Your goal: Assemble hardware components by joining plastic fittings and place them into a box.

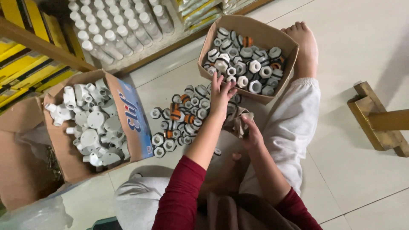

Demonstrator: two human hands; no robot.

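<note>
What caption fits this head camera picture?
Seated person's left hand reaches over hexagonal plastic fittings on the floor; right hand grips crumpled brown paper.

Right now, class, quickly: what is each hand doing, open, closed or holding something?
Left hand: open, fingers spread over the loose fittings on the floor.
Right hand: closed on a crumpled brown paper bag.
</note>
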